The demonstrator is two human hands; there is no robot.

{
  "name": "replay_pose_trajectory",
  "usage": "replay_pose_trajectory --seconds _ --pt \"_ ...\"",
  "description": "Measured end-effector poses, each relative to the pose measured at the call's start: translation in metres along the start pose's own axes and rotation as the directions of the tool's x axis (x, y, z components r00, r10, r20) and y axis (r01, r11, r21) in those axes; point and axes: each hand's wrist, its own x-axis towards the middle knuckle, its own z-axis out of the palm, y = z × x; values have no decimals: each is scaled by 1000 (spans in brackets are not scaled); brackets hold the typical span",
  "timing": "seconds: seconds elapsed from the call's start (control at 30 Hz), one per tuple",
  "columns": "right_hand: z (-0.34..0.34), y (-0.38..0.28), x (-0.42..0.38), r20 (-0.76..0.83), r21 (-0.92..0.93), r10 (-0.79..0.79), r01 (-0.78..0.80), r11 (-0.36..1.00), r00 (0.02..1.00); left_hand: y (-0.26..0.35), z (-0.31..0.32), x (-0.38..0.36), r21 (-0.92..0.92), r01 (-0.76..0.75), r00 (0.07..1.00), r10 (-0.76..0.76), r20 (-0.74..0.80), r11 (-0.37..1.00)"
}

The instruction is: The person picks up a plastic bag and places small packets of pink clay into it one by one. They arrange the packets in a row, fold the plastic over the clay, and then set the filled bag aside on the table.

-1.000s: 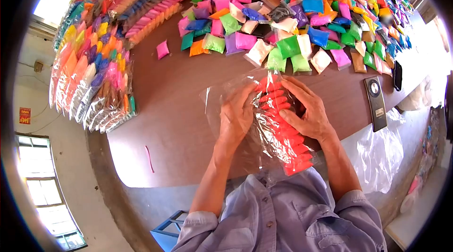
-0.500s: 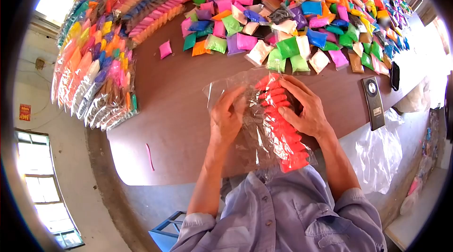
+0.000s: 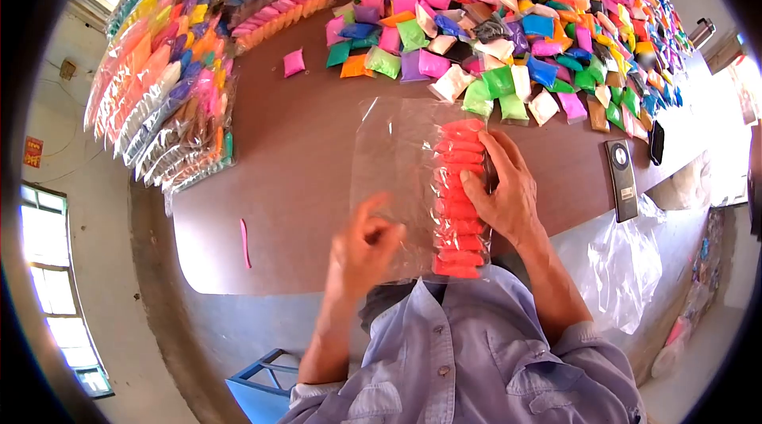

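Observation:
A clear plastic bag (image 3: pixel 389 146) lies on the table in front of me, with a row of stacked red packets (image 3: pixel 459 206) along its right side. My right hand (image 3: pixel 512 194) grips the row's right edge, thumb on top of the packets and fingers along the side. Over the lower left part of the bag, my left hand (image 3: pixel 361 249) is bent at the fingers and smeared by motion. Whether it touches the film cannot be made out. The left part of the bag is flat, with no packets in it.
A large heap of colourful packets (image 3: pixel 548 35) covers the table's far side. Filled bags (image 3: pixel 159 99) are stacked at the left. A single pink packet (image 3: pixel 294 62), a pink strip (image 3: pixel 245 243) and a phone (image 3: pixel 621 180) lie on the brown table (image 3: pixel 278 138). Clear film (image 3: pixel 623 265) hangs at the right.
The bag has been straightened and laid flatter, its red row now nearly upright in view. My left hand has moved down from the bag's upper left. My right hand stays on the row.

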Motion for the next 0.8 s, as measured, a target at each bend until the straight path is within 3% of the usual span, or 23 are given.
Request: replay_pose_trajectory --seconds 0.07,0.17,0.2,0.27,0.3,0.37,0.47,0.6,0.67,0.8 --pt "-5 -12 -6 4 -41 13 -13 999 1000 -5 -33 11 21 91 995 -90 -45 996" --pt "-8 -24 -14 92 -65 72 -66 996 993 -8 -67 26 52 65 982 -55 -178 997" --pt "-8 -25 -15 89 -77 60 -53 996 994 -5 -66 22 48 67 982 -57 -181 997" --pt "-6 -25 -16 91 -89 48 -40 995 995 7 -59 7 26 -128 987 130 -96 991" --pt "-5 -24 -16 85 -83 72 -65 994 994 14 -49 -4 25 -126 987 128 -98 992" --pt "-2 -21 -15 81 -79 96 -89 993 992 24 -22 -29 231 -95 995 100 -10 968" --pt "0 -17 -17 35 -122 6 -2 993 999 11 1 -42 197 -73 997 75 -4 978" --pt "-3 -20 -16 16 -169 -24 26 985 1000 -4 -29 -26 159 17 999 -8 -54 987" --pt "-3 -21 -16 2 -185 -36 36 982 999 -7 -52 -9 231 -19 978 66 -198 973" --pt "-3 -19 -17 -32 -230 -56 47 972 998 10 -62 -11 262 -102 971 153 -185 960"
